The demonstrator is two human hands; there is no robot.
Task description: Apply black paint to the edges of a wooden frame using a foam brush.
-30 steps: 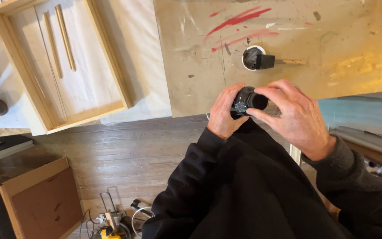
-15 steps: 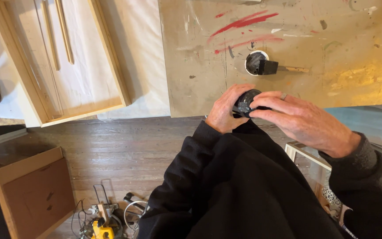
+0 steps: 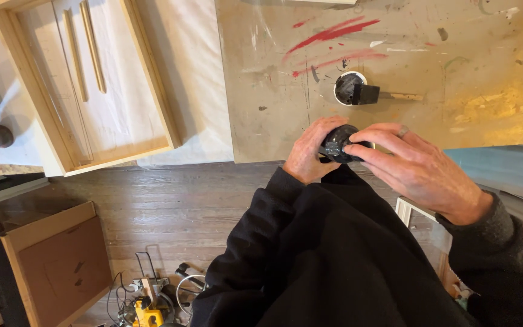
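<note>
Both hands meet over the near edge of a paint-stained board (image 3: 431, 72). My left hand (image 3: 311, 151) and my right hand (image 3: 416, 166) together grip a small round black object (image 3: 338, 142), fingers curled around it from both sides. Most of the object is hidden by the fingers. Farther up the board sits a small white cup (image 3: 350, 88) with a dark foam brush (image 3: 367, 94) resting in it, its wooden handle pointing right.
A shallow wooden frame (image 3: 86, 85) with two thin strips lies on a white sheet at the left. A cardboard box (image 3: 55, 263) and a yellow power tool (image 3: 146, 309) with cords sit on the wooden floor below.
My right hand has shifted further over the black object, covering more of it; the view has drifted slightly right. The left hand keeps its hold.
</note>
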